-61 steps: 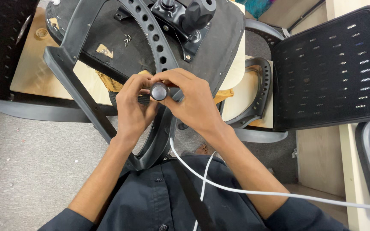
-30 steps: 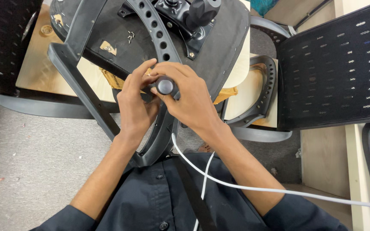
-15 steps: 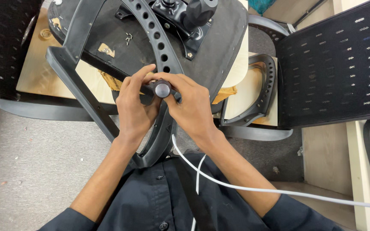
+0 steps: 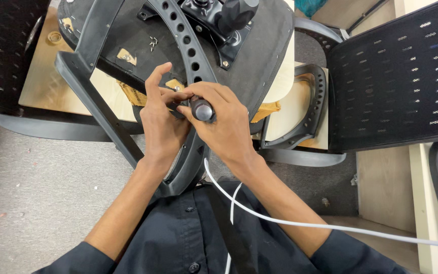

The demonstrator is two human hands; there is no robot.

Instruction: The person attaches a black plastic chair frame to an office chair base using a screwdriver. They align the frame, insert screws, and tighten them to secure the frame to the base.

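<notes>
Right hand: fingers wrapped tight round a dark tool handle, mid-frame.
Left hand: just left of it, fingertips pinched at the tool's tip, forefinger raised.
Beneath: perforated black armrest bracket on the upturned chair seat, upper centre.
Right of frame: mesh backrest.

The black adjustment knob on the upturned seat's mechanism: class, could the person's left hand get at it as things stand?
Probably yes. The knob sits exposed on top of the seat underside, with nothing covering it. The left hand is beside the perforated armrest bar, near the right hand gripping a screwdriver handle; it would only need to lift over that bar.
</notes>
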